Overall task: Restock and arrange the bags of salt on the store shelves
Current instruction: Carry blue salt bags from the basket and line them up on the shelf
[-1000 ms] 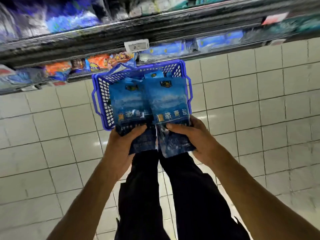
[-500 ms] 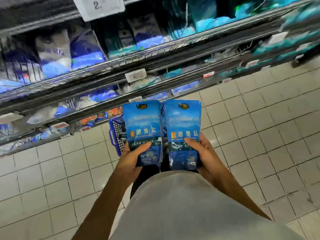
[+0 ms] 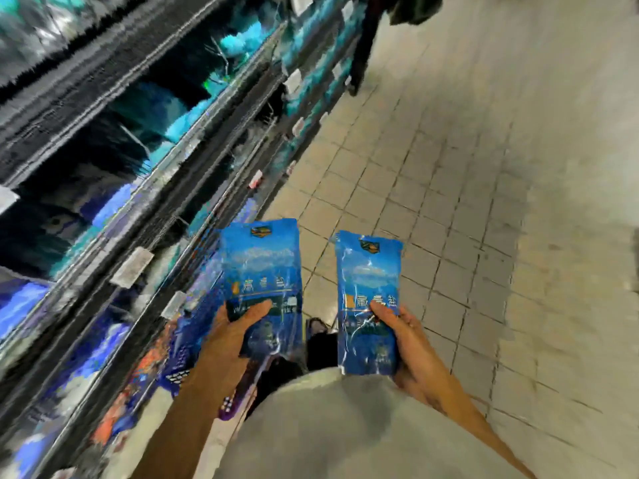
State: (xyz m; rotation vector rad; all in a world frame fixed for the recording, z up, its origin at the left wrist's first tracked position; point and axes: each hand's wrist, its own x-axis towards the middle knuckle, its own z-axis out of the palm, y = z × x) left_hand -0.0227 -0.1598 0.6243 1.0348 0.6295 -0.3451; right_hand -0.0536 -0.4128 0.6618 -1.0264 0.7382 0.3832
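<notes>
My left hand [image 3: 235, 335] grips one blue salt bag [image 3: 262, 271] upright; my right hand [image 3: 408, 344] grips a second salt bag [image 3: 368, 299] at its 3 o'clock, apart. Blurred shelves [image 3: 145, 188] run toward 11 o'clock; pale tiled floor [image 3: 449, 188] spreads right.

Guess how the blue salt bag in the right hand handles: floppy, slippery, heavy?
Probably semi-stiff: the blue salt bag stands upright though the right hand grips only its lower part. Glossy creased film suggests it may be slippery. Packed full, so likely heavy for its size.
</notes>
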